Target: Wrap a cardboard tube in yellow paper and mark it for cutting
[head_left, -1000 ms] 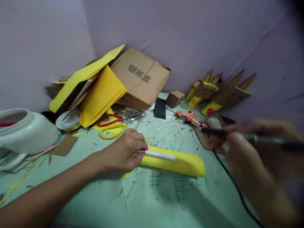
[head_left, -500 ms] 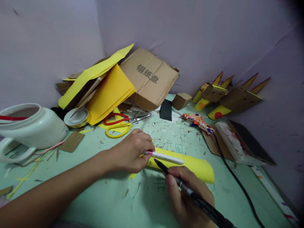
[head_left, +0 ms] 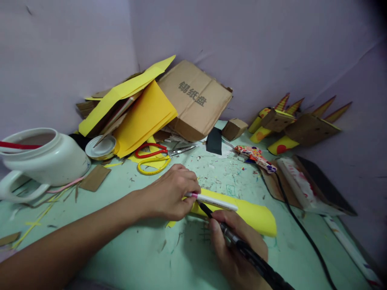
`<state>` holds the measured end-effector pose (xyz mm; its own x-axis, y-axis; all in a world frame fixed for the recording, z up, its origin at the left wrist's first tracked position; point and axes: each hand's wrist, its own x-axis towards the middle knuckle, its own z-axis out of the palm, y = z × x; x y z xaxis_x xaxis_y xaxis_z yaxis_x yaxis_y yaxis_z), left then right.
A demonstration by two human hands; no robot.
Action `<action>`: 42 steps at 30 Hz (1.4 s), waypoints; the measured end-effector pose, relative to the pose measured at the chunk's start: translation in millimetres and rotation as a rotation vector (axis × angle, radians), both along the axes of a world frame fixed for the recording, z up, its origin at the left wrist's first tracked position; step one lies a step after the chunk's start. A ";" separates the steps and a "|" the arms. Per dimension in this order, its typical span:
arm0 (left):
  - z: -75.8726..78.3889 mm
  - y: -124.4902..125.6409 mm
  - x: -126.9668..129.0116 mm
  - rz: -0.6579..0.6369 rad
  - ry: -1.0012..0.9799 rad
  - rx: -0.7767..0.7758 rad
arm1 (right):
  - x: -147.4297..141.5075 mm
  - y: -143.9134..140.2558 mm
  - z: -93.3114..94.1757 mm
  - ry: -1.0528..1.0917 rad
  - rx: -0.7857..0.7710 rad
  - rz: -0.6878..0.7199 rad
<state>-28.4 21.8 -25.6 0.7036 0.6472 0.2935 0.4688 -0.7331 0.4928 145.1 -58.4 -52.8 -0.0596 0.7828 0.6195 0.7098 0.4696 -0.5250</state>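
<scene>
My left hand (head_left: 173, 193) is closed around one end of a white marker (head_left: 219, 202) with a pink band. The marker lies along a piece of yellow paper (head_left: 261, 219) that looks rolled or curved, and my left fingers press at the paper's left end. In a writing grip, my right hand (head_left: 238, 249) holds a black pen (head_left: 255, 257). Its tip is at the yellow paper just below the marker, close to my left fingertips. Whether the tip touches the paper I cannot tell.
Scissors (head_left: 167, 152) lie beyond my left hand. A white mug (head_left: 60, 161) stands left, near yellow sheets (head_left: 145, 121) and a cardboard box (head_left: 193, 98). At right are a patterned glue gun (head_left: 255, 157), its black cord (head_left: 298, 225) and cardboard animal figures (head_left: 308, 129).
The black pen's tip has moved in to the yellow paper beside my left fingers. My left hand keeps its hold on the marker. The whole view has shifted slightly.
</scene>
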 end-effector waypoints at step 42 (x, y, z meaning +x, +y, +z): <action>9.7 -8.2 -81.4 0.093 0.075 0.119 | 86.9 18.0 -19.8 -0.385 0.020 0.008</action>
<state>-109.8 13.6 -16.0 0.6649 0.6747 0.3205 0.5700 -0.7356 0.3660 231.9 -40.5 -72.6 -0.2969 0.7696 0.5653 0.8497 0.4830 -0.2112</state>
